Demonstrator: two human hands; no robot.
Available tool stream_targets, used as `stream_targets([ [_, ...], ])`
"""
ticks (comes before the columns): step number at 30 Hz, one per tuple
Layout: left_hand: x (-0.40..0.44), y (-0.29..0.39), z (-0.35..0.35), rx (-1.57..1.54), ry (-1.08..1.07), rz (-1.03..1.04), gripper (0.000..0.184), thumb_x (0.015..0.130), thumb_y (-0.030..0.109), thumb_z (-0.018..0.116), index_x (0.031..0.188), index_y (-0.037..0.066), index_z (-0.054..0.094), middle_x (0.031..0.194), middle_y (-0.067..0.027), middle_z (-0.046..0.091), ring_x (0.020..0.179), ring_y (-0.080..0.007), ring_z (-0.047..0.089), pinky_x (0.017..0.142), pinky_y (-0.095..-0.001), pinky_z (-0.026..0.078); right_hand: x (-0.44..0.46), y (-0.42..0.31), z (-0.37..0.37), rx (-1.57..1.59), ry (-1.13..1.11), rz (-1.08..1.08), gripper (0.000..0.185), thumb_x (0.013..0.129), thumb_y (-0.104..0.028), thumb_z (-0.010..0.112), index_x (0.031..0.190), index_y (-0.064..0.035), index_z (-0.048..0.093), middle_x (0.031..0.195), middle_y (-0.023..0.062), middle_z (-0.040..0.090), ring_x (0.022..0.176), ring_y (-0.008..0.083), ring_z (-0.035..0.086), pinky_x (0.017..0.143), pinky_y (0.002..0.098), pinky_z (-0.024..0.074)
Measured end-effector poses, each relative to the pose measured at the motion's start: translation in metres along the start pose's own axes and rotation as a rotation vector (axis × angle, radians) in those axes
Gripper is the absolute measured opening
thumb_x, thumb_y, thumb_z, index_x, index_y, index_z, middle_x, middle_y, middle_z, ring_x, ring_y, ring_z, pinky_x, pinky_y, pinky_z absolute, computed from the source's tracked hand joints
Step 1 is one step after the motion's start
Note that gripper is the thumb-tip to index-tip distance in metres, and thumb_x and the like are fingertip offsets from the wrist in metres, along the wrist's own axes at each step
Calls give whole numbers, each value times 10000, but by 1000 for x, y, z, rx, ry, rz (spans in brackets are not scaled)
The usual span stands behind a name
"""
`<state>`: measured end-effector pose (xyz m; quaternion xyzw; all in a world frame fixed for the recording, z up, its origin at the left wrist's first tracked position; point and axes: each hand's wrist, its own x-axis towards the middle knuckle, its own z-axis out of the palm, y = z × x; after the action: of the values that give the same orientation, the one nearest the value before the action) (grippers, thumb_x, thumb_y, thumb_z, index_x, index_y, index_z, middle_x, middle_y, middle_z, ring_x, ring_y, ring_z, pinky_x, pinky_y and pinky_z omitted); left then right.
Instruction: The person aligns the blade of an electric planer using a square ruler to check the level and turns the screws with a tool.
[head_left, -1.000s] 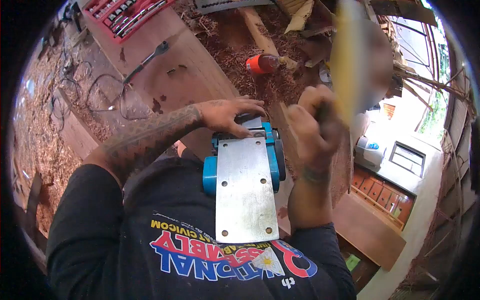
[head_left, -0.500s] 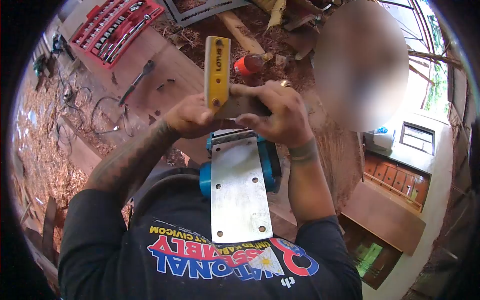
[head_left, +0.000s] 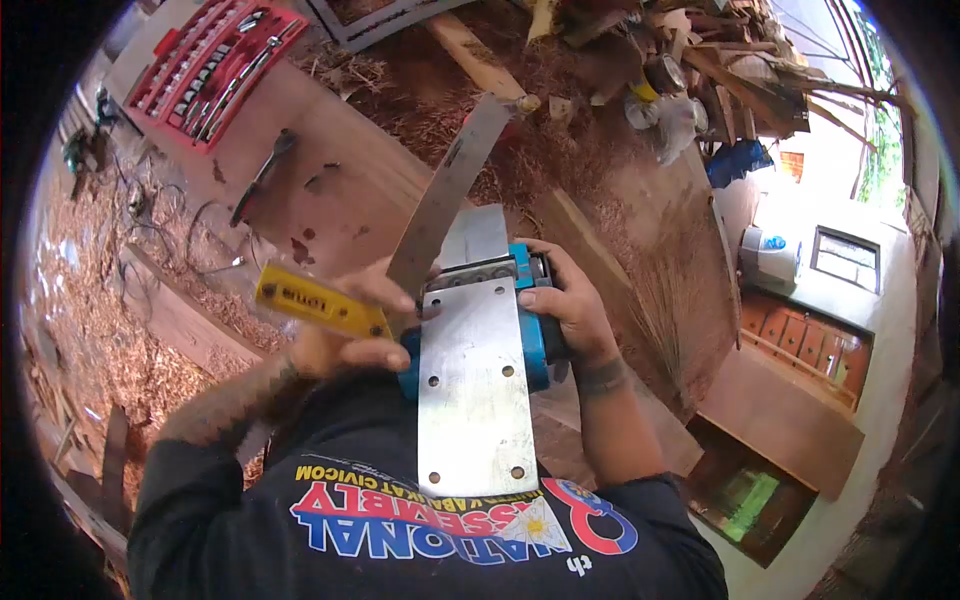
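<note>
My left hand (head_left: 335,345) is closed around a try square, its fingers near where the yellow handle (head_left: 320,300) meets the steel blade (head_left: 447,190). The blade slants up and away, its lower end beside the planer. A teal electric planer (head_left: 533,365) lies upside down against my shirt, its flat metal sole (head_left: 475,400) facing up. The cutter area (head_left: 480,275) shows between this sole and the farther plate (head_left: 476,234). On the planer's right side, my right hand (head_left: 572,305) grips the body, thumb at the sole's edge.
A red socket set case (head_left: 215,70) sits on a wooden plank (head_left: 340,140) with a ratchet-like tool (head_left: 265,175). Wood shavings (head_left: 160,340) cover the ground. Scrap wood (head_left: 745,90) is piled at back right, and wooden panels (head_left: 780,430) stand at right.
The try square has left my right hand and swung leftward in my left hand, blade now pointing up and away. My right hand has dropped onto the planer. The other person is out of view.
</note>
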<state>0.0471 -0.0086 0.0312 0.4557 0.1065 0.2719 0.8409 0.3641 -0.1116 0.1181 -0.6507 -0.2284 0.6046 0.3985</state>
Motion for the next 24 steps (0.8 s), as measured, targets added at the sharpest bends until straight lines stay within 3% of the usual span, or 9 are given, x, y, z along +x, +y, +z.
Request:
stream_targets([
  [4,0,-5,17,-147,3,75,615,824,204,1016,1348,198,696,1640,-226,490,1573,-371,438,1283,-552,332,-7,13,-13,62,198,-84,667,859,-80,787,1493,23,609,1261,93,731,1145,185,683,1059,336,537],
  [7,17,-13,-1,122,-94,203,732,815,380,1024,1405,255,609,1676,-236,433,1520,-386,498,1229,-536,430,-2,12,-21,-23,313,-192,664,841,-52,770,1479,41,612,1237,99,743,1098,179,699,1024,330,557],
  [10,30,-22,-5,193,-65,203,696,802,427,1024,1383,249,683,1754,-249,322,1547,-397,472,1249,-546,412,-4,10,-15,-37,344,-203,687,821,-67,780,1474,52,601,1238,105,742,1105,180,701,1033,323,552],
  [13,40,-30,-3,118,-117,185,656,796,385,1036,1357,177,765,1823,-291,192,1679,-468,265,1331,-570,260,-13,16,2,-28,408,-244,718,810,-77,798,1484,47,585,1257,111,735,1123,184,697,1051,327,541],
  [16,35,-40,6,17,-152,180,644,782,414,1040,1322,162,793,1835,-299,136,1690,-491,222,1334,-565,267,-26,24,21,-47,467,-293,744,801,-74,808,1497,35,568,1271,114,724,1136,189,691,1068,336,529],
  [18,31,-40,7,114,-202,222,632,786,463,1026,1316,202,801,1839,-311,83,1677,-483,258,1309,-566,319,-32,30,31,-48,498,-317,728,798,-71,812,1479,17,571,1283,110,710,1148,186,687,1081,344,521],
  [24,5,-48,16,111,-318,170,579,788,359,1035,1292,150,843,1844,-303,18,1671,-494,279,1319,-542,330,-40,49,37,-75,602,-320,443,1008,-65,692,1430,11,584,1195,64,672,979,157,640,951,325,531],
])
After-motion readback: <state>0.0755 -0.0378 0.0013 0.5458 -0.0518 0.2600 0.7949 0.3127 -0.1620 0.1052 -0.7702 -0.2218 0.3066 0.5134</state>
